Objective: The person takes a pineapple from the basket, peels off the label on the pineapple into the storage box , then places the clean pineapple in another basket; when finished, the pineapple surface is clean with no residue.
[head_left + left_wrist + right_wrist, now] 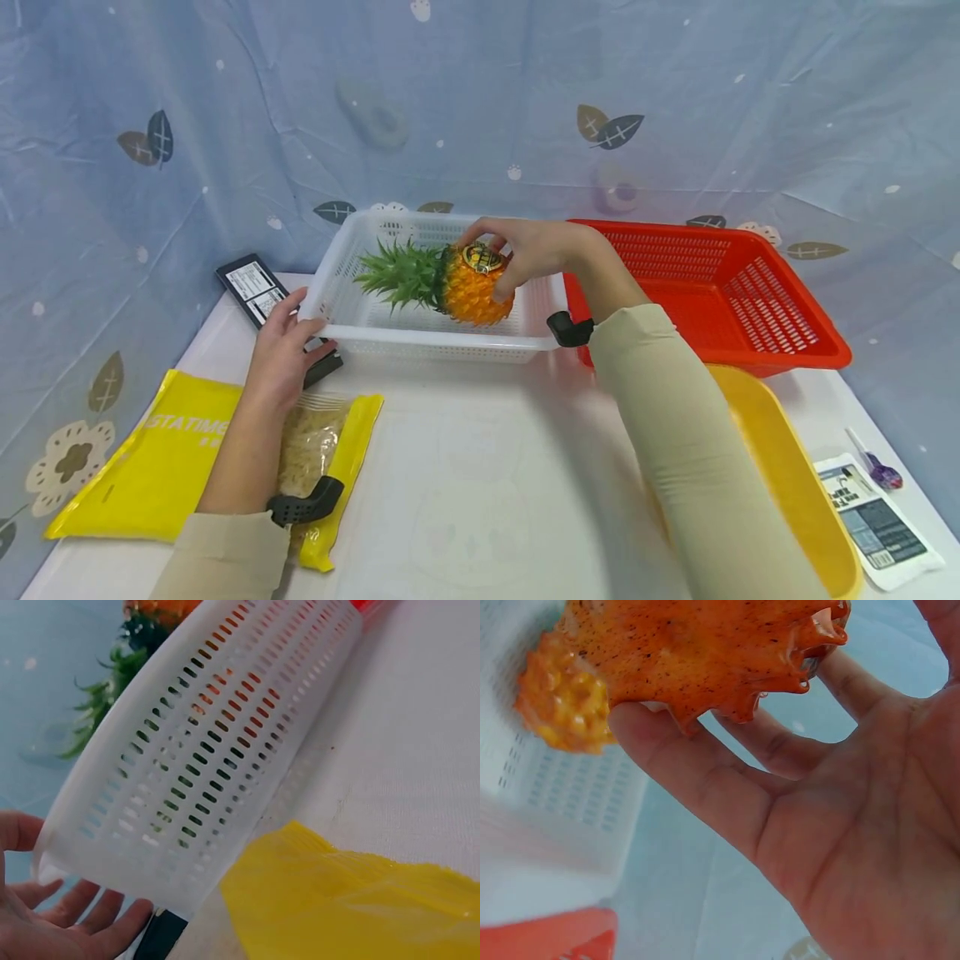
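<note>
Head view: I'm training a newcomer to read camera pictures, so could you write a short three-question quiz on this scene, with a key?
1. Multiple choice: what does the right hand hold?
a) yellow packet
b) pineapple
c) yellow tray

2. True or false: the red basket stands to the right of the white basket.

3. Short answer: which thing does the left hand touch?

Key: 1. b; 2. true; 3. the white basket.

The table bears a white basket, red basket, yellow tray, yellow bag, packet and lollipop
</note>
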A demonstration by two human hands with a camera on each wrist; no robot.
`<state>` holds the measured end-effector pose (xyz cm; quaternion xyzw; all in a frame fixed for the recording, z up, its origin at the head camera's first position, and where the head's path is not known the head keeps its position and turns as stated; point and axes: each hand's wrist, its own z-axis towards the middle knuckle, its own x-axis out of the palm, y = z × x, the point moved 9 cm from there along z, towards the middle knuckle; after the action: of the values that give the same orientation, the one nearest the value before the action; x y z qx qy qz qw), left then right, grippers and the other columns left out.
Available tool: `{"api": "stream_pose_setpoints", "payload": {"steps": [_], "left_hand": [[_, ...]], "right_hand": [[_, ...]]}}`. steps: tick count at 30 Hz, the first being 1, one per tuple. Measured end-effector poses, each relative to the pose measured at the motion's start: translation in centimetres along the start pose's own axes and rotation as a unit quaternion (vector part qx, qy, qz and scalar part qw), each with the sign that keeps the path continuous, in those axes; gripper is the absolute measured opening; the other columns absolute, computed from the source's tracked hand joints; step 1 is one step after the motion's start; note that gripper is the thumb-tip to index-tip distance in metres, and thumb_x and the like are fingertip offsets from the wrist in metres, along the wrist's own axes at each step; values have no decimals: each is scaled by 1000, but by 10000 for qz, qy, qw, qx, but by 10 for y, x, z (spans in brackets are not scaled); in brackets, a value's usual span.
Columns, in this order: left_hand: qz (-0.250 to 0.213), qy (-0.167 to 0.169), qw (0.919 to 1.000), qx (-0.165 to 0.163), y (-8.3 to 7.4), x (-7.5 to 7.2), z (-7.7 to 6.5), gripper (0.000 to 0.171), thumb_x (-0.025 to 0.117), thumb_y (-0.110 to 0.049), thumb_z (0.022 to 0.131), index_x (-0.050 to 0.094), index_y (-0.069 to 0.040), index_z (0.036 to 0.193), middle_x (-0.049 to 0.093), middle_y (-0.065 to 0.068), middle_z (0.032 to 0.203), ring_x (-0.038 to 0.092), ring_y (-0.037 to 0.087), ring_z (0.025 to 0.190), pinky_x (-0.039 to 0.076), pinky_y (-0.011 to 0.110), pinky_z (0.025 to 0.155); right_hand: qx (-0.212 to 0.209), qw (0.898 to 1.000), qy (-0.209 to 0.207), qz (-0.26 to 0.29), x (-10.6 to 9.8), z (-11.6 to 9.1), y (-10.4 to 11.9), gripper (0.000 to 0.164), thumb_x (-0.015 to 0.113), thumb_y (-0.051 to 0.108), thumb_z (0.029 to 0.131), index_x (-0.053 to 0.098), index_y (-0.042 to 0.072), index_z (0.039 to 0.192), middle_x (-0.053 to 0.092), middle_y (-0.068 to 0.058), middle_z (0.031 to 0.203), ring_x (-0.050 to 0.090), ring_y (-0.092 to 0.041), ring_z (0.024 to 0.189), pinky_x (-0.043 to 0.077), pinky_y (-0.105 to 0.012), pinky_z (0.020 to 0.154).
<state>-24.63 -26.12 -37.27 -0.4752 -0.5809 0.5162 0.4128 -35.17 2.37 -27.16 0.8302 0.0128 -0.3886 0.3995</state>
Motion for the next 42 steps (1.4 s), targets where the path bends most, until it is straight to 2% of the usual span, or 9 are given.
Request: {"api": "stream_pose_setpoints", "payload": {"steps": [7,11,19,23,27,30,32,37,42], "left_hand": [[2,36,10000,-10,1,3,0,64,48,-19,108,21,-26,166,27,12,170,40,30,144,38,54,119],[40,-12,10000,21,1,1,0,64,48,-19,108,22,-26,166,28,12,170,41,28,143,38,54,118],[195,-41,9998,-66,7,-1,-2,64,48,-23,109,21,-29,166,26,10,171,40,32,144,39,54,118],[86,-17,10000,-23,5,0,0,65,49,-23,109,19,-28,166,25,9,171,39,31,145,38,54,119],[-67,38,10000,36,2,1,1,65,51,-22,108,21,-25,166,27,11,170,42,27,142,38,51,118],[-126,88,9998,96,1,1,1,64,52,-21,108,23,-24,165,28,12,169,45,24,139,46,42,113],[-137,124,9998,122,1,1,1,64,52,-21,108,24,-24,165,28,12,169,45,25,139,47,40,112],[-94,147,9998,97,1,2,1,64,51,-22,108,23,-25,166,27,11,170,43,26,141,38,51,117],[-86,173,9998,49,2,1,1,64,51,-23,108,22,-26,166,26,11,171,43,25,140,39,48,116]], "right_hand": [[74,9998,-178,105,-8,-23,-2,77,79,11,81,43,34,146,42,-8,143,55,-28,121,57,-44,96],[-25,9997,-207,83,-10,-33,1,77,78,12,83,42,30,148,43,-10,144,53,-29,124,55,-47,100],[-112,9990,-403,-165,-9,-49,5,75,80,13,81,44,31,144,47,-6,139,58,-27,120,58,-41,93],[-180,9982,-491,-307,-7,-61,10,76,79,14,81,44,31,145,49,-6,138,57,-27,120,58,-41,92],[-228,9970,-537,-517,-2,-71,15,75,79,16,80,45,34,144,50,-3,139,56,-25,122,59,-40,91],[-310,9962,-545,-613,3,-78,19,75,79,16,80,46,34,144,52,-3,136,56,-24,122,60,-39,89],[-369,9958,-561,-626,7,-84,20,75,79,15,80,45,33,145,54,-4,135,56,-24,121,60,-38,89],[-565,9952,-546,-589,18,-96,21,74,78,12,79,46,29,144,57,-5,130,56,-25,119,61,-37,87],[-711,9937,-527,-686,32,-106,21,75,78,9,77,47,26,144,59,-2,129,55,-22,119,60,-36,88]]}}
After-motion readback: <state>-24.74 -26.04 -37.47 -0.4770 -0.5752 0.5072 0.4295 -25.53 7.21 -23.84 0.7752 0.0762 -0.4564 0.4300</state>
